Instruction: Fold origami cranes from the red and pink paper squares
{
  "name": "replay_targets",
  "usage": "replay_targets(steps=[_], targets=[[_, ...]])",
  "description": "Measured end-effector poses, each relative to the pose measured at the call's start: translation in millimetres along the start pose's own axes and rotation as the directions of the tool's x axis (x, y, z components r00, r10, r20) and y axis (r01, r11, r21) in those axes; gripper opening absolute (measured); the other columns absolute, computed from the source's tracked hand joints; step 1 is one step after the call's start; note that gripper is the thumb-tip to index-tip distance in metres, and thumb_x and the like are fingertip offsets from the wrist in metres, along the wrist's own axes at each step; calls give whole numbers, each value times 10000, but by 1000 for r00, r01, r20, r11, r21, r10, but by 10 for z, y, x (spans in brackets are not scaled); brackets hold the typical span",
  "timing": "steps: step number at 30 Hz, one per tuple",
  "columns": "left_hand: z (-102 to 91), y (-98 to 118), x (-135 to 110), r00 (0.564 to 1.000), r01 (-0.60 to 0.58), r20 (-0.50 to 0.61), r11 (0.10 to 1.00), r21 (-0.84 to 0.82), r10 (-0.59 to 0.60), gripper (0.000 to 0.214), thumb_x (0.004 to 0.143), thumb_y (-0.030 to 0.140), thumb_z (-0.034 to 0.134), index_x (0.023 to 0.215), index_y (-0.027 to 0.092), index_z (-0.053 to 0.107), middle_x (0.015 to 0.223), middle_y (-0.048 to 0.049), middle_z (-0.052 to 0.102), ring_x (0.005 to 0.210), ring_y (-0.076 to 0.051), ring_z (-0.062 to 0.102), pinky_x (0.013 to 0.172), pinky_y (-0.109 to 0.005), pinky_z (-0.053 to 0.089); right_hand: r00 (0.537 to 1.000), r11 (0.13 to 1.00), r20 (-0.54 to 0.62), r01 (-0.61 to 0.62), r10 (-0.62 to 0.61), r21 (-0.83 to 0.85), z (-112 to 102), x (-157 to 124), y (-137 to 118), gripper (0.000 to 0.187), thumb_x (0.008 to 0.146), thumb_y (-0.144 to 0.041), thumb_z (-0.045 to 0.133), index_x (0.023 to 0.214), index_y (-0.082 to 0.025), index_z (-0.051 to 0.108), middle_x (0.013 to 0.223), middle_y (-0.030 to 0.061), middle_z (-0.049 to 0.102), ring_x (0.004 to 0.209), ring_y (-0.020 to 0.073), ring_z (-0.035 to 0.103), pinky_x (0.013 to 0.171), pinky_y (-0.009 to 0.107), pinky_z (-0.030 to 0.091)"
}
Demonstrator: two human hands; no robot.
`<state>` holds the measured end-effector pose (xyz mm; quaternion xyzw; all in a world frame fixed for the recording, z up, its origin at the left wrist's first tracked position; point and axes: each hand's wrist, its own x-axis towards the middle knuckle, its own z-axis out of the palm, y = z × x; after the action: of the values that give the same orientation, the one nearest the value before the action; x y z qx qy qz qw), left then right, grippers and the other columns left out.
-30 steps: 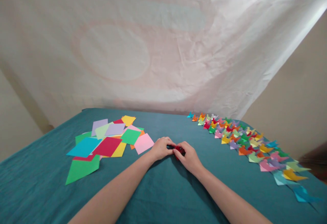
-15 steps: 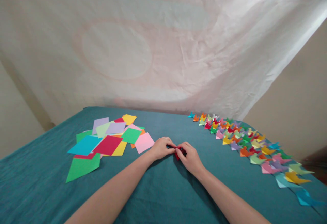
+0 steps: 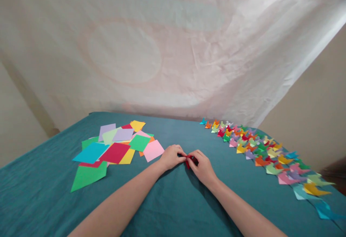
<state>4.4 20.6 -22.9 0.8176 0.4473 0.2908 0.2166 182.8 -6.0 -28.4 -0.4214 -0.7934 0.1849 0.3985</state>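
A small folded piece of red paper is pinched between my two hands, just above the cloth at the middle of the table. My left hand grips its left edge with thumb and forefinger. From the other side, my right hand holds it the same way, fingertips almost meeting those of the left. Fingers cover most of the paper, so its exact folded shape is hidden.
Loose coloured paper squares lie overlapping in a pile on the left. Along the right stand rows of several folded paper birds. A teal cloth covers the table, and a pale hanging sheet rises behind it.
Both hands keep their pinch on the red paper with hardly any movement. The whole view has shifted very slightly.
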Motion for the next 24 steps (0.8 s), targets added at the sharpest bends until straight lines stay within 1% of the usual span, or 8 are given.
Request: replay_targets(steps=[7, 13, 19, 24], targets=[[0, 62, -49, 999, 1, -32, 999, 38, 0, 134, 781, 279, 614, 811, 228, 734, 817, -14, 626, 801, -163, 573, 745, -242, 425, 1000, 999, 13, 0, 1, -39, -6, -9, -1, 130, 835, -220, 513, 836, -210, 642, 806, 36, 588, 720, 168, 563, 664, 271, 456], [-8, 82, -62, 999, -20, -24, 997, 68, 21, 139, 797, 273, 603, 828, 227, 731, 831, -17, 612, 813, -162, 567, 744, -235, 427, 1000, 995, 24, 8, -6, -99, -26, -18, -11, 140, 841, -188, 504, 824, -217, 641, 821, 29, 591, 739, 164, 563, 684, 260, 448], [-41, 70, -85, 998, -70, 13, 994, 86, 69, 187, 828, 233, 568, 932, 244, 723, 849, -22, 609, 827, -157, 568, 761, -232, 434, 999, 993, 32, 15, -11, -113, -39, -22, 20, 164, 840, -163, 499, 849, -215, 654, 824, 28, 594, 733, 158, 561, 676, 253, 442], [-72, 69, -112, 992, -122, 35, 985, 121, 119, 234, 832, 189, 548, 998, 249, 701, 881, -24, 603, 845, -152, 564, 772, -235, 439, 999, 990, 46, 27, -20, -137, -41, -25, 53, 158, 830, -142, 516, 848, -207, 660, 813, 22, 592, 763, 158, 555, 710, 256, 433]])
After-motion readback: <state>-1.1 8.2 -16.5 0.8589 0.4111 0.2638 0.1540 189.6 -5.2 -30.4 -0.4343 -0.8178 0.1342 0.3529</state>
